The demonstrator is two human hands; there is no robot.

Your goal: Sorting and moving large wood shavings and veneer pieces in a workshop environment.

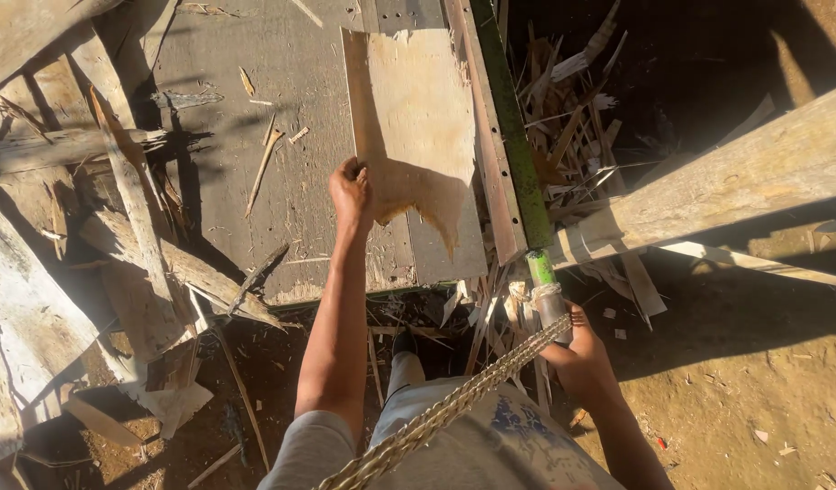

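A thin board is held flat on a big wooden bench, out in the sun.

The bench (282, 82) fills the upper middle of the frame and is covered with chips and splinters. The thin board (418, 118) lies on it, upper middle, with a torn lower edge; it is judged light, a bit bendy and easy to crack, so it is best gripped at its firm left edge. The left hand (352, 192) is clamped on that edge. The right hand (577, 349), lower right, is closed around a green handle (543, 272). Scrap wood (572, 109) is piled around, and bare dirt (754, 381) is seen lower right.
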